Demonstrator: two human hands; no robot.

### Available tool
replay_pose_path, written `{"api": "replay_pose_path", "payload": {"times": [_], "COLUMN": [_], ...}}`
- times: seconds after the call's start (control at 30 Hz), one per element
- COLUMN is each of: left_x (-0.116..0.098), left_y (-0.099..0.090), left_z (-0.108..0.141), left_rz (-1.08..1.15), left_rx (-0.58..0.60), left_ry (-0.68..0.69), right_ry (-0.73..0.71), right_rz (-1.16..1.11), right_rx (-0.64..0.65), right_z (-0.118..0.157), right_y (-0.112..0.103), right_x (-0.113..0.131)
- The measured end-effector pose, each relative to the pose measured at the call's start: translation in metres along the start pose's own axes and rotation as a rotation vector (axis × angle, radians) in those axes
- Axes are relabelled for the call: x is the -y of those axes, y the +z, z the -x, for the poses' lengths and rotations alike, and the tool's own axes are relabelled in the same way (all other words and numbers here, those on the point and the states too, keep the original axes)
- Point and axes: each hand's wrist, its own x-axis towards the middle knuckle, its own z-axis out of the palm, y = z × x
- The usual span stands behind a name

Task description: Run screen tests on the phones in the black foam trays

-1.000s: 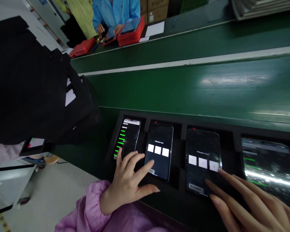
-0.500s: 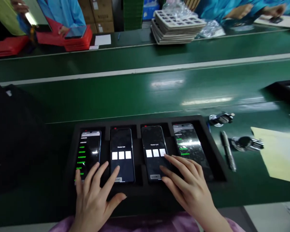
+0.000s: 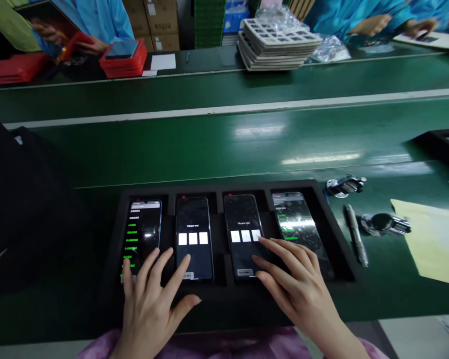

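Observation:
A black foam tray on the green bench holds several smartphones side by side. My left hand is spread over the lower ends of the leftmost phone, which lists green text, and the second phone, which reads "Vibrator test" above three white squares. My right hand holds nothing; its fingers stretch over the third phone, which shows the same test. One fingertip is at that phone's right-hand square. Part of the rightmost phone, also with green text, is hidden behind this hand.
Right of the tray lie a silver pen, two metal clamp-like pieces and a yellow sheet. Dark cloth is at the left. Across the bench, people in blue sleeves work beside stacked trays and red pouches.
The whole view shifts slightly. Both my hands keep nearly the same pose over the phones. Across the bench, a person at the left has tilted the dark panel they hold.

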Motion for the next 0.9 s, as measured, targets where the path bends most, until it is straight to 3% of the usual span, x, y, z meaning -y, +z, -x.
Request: {"api": "replay_pose_path", "payload": {"times": [0.33,0.6,0.9], "left_x": [-0.001,-0.011,-0.012], "left_y": [-0.003,-0.005,-0.008], "left_z": [-0.004,-0.011,-0.006], "left_rz": [-0.02,0.047,0.087], "left_rx": [0.011,-0.053,0.021], "left_ry": [0.004,-0.113,-0.152], "right_ry": [0.041,0.127,0.192], "right_rz": [0.103,0.008,-0.107], "right_rx": [-0.029,-0.192,-0.232], "right_z": [-0.007,0.01,0.02], "right_y": [0.006,0.0,0.003], "right_x": [-0.01,-0.02,-0.018]}}
